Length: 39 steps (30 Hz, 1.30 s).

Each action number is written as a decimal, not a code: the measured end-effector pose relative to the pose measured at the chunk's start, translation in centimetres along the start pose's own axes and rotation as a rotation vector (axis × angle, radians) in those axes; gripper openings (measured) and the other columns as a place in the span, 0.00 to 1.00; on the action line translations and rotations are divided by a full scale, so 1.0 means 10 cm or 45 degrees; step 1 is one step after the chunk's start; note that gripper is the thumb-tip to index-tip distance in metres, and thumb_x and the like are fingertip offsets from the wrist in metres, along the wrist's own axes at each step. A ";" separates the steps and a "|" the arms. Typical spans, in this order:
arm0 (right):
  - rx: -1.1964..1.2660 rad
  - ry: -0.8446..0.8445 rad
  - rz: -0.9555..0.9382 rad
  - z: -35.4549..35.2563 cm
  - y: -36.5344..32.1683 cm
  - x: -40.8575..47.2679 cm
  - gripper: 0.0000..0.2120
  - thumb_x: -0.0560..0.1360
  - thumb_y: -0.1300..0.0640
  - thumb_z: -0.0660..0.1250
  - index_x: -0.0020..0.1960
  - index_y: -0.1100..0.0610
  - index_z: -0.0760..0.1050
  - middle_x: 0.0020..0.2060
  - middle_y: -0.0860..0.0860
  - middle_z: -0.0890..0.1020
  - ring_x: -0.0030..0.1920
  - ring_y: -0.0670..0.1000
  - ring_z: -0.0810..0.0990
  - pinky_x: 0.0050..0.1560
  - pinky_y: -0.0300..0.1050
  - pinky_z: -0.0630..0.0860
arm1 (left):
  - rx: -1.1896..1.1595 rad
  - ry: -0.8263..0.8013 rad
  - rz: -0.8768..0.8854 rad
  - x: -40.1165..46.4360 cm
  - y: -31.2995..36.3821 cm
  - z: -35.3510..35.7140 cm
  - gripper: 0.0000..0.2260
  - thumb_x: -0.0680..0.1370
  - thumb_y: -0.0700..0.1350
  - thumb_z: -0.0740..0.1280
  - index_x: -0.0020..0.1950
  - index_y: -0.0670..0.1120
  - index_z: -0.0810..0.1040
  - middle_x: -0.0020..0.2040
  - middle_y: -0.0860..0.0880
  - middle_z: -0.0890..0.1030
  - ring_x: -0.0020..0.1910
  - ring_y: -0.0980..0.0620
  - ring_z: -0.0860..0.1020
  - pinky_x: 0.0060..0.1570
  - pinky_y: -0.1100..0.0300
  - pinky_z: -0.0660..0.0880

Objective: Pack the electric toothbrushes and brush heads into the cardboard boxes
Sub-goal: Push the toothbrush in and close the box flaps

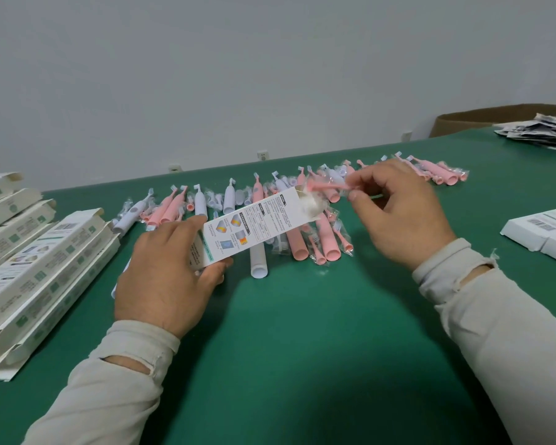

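Observation:
My left hand (164, 274) grips a white printed cardboard box (254, 224) by its near end, holding it tilted over the green table (302, 332). The box's far end is open and points toward my right hand (398, 210). That hand pinches a pink brush head in a clear plastic bag (326, 185), its tip right at the box's opening. Behind the hands lies a row of pink and white electric toothbrushes (326, 234) and several bagged brush heads.
A stack of white boxes with open flaps (39, 271) fills the left side. More white boxes (540, 231) lie at the right edge. A pile of leaflets (540, 130) and a brown carton (482, 118) sit at the far right.

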State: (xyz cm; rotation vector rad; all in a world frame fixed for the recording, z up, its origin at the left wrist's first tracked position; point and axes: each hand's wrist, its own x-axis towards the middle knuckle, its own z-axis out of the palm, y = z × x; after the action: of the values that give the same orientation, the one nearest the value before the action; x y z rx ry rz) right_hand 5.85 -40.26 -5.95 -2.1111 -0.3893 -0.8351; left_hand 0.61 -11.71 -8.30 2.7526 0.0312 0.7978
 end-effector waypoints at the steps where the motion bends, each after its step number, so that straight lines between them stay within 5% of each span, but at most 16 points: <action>1: -0.067 0.000 -0.021 0.01 -0.03 -0.02 0.07 0.77 0.62 0.69 0.49 0.50 0.80 0.45 0.42 0.74 0.45 0.36 0.75 0.50 0.23 0.69 | -0.008 0.005 -0.009 0.00 0.00 -0.01 0.27 0.72 0.58 0.71 0.70 0.56 0.72 0.63 0.52 0.77 0.63 0.45 0.70 0.53 0.44 0.74; 6: -0.315 -0.080 0.005 0.02 -0.07 -0.03 0.08 0.78 0.61 0.66 0.55 0.56 0.82 0.49 0.47 0.71 0.48 0.47 0.72 0.53 0.39 0.70 | 0.004 0.022 -0.013 -0.01 0.01 -0.01 0.27 0.72 0.58 0.72 0.70 0.57 0.72 0.63 0.51 0.77 0.63 0.45 0.70 0.53 0.44 0.74; 14: -0.481 -0.051 -0.024 -0.04 -0.09 0.00 0.08 0.79 0.58 0.66 0.55 0.55 0.82 0.47 0.46 0.70 0.45 0.47 0.71 0.49 0.40 0.68 | 0.000 0.017 0.053 -0.02 0.02 0.02 0.28 0.71 0.55 0.75 0.69 0.55 0.73 0.63 0.50 0.78 0.62 0.43 0.71 0.52 0.45 0.73; 19: -0.283 -0.068 0.092 0.05 -0.07 -0.04 0.06 0.78 0.57 0.68 0.51 0.51 0.83 0.44 0.44 0.73 0.42 0.38 0.71 0.42 0.23 0.62 | -0.009 -0.001 0.059 -0.01 -0.01 0.04 0.29 0.71 0.54 0.76 0.70 0.55 0.73 0.64 0.50 0.77 0.63 0.44 0.70 0.55 0.45 0.72; 23: -0.379 -0.087 0.123 0.05 -0.04 -0.03 0.06 0.78 0.57 0.66 0.51 0.53 0.82 0.46 0.46 0.72 0.44 0.45 0.70 0.47 0.35 0.64 | 0.004 -0.006 0.085 -0.02 0.03 0.03 0.29 0.71 0.54 0.75 0.71 0.55 0.72 0.65 0.51 0.77 0.64 0.44 0.70 0.56 0.44 0.73; 25: -0.401 -0.100 0.065 0.05 -0.06 -0.03 0.06 0.78 0.57 0.67 0.51 0.54 0.82 0.46 0.45 0.70 0.44 0.44 0.69 0.47 0.33 0.63 | 0.001 -0.013 0.099 -0.03 0.05 0.03 0.30 0.71 0.55 0.75 0.72 0.55 0.72 0.66 0.50 0.77 0.64 0.44 0.70 0.57 0.44 0.73; 29: -0.070 -0.019 0.154 0.15 -0.12 -0.08 0.04 0.76 0.58 0.71 0.47 0.49 0.81 0.44 0.41 0.71 0.41 0.37 0.73 0.45 0.21 0.66 | -0.010 -0.023 0.105 -0.04 0.07 0.02 0.30 0.72 0.54 0.74 0.72 0.54 0.72 0.65 0.49 0.77 0.65 0.44 0.70 0.58 0.44 0.72; 34: 0.349 -0.039 0.368 0.28 -0.17 -0.16 0.10 0.74 0.59 0.72 0.45 0.46 0.74 0.37 0.44 0.81 0.31 0.37 0.77 0.31 0.31 0.73 | 0.005 -0.053 0.112 -0.04 0.07 0.02 0.30 0.72 0.55 0.74 0.72 0.54 0.71 0.66 0.50 0.76 0.66 0.45 0.70 0.59 0.45 0.72; 39: 0.759 -0.340 0.530 0.35 -0.21 -0.16 0.06 0.75 0.63 0.62 0.49 0.54 0.68 0.37 0.49 0.86 0.25 0.51 0.74 0.26 0.44 0.69 | -0.021 -0.057 0.109 -0.04 0.07 0.02 0.30 0.72 0.55 0.74 0.72 0.54 0.71 0.66 0.50 0.77 0.65 0.45 0.70 0.59 0.45 0.72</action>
State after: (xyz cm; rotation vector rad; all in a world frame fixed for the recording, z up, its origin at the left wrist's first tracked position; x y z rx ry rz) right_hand 5.02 -36.21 -7.39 -1.6503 -0.2760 -0.1585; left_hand 0.32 -12.46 -8.47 2.7715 -0.1019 0.7538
